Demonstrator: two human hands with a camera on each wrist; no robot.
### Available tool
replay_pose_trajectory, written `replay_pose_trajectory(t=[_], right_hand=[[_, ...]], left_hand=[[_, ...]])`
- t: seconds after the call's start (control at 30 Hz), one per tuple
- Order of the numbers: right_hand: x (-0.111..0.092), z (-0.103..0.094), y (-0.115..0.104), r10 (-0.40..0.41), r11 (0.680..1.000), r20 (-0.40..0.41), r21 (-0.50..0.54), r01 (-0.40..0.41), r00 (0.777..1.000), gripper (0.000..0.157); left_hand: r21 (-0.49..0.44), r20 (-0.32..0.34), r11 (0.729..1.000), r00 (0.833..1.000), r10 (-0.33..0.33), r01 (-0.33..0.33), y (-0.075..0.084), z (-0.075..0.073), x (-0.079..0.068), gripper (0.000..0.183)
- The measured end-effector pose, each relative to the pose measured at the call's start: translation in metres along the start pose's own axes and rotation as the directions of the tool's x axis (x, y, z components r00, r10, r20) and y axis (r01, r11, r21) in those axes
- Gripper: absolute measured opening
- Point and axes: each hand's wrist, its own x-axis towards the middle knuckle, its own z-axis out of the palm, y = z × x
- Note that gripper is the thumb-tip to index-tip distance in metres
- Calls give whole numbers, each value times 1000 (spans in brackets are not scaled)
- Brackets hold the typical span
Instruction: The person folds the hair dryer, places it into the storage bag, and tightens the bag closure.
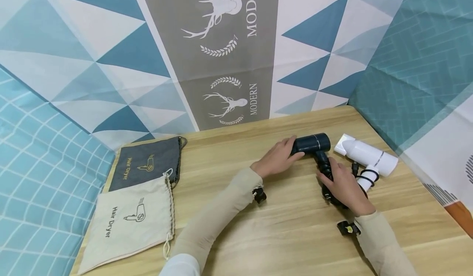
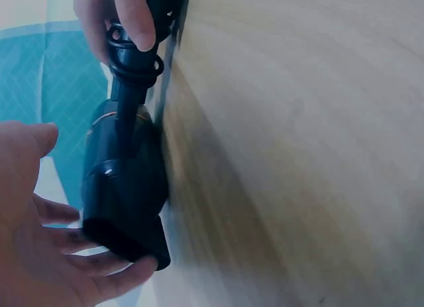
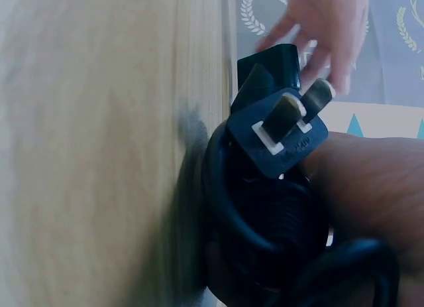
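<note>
A black hair dryer (image 1: 312, 143) lies at the right rear of the wooden table, its cord wound about the handle. My right hand (image 1: 345, 184) grips that handle and cord. The two-pin plug (image 3: 281, 131) sticks out in the right wrist view, and the cord hides part of the grip. At the dryer's flat nozzle (image 2: 126, 221) is my left hand (image 1: 276, 157). Its fingers are spread and loosely bent, with fingertips at the nozzle, and its thumb stands apart. Just right of the right hand lies a white hair dryer (image 1: 366, 155) with a black cord round its handle.
On the table's left side lie a cream drawstring bag (image 1: 129, 222) and a dark grey one (image 1: 145, 163), both printed "Hair Dryer"; the cream bag overlaps the grey. Patterned cloth walls (image 1: 229, 62) stand behind and at both sides of the table (image 1: 288, 226).
</note>
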Motion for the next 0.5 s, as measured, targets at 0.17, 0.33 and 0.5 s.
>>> replay_pose_trajectory(t=[0.17,0.33,0.5], right_hand=[[-1,2,0,6,1000,5,-11,-6,1000,66],[1,0,0,9,1000,5,-17,-9,1000,66],[0,-1,0,-7,999,4,-32,7,1000,65]], left_hand=[[-37,-9,999,999,-38,38,-3,5,4,70],[-48,-68,998,997,-44,41,-5,6,12,55],[-189,-62,981,996,-65,52,-20,15,17,53]])
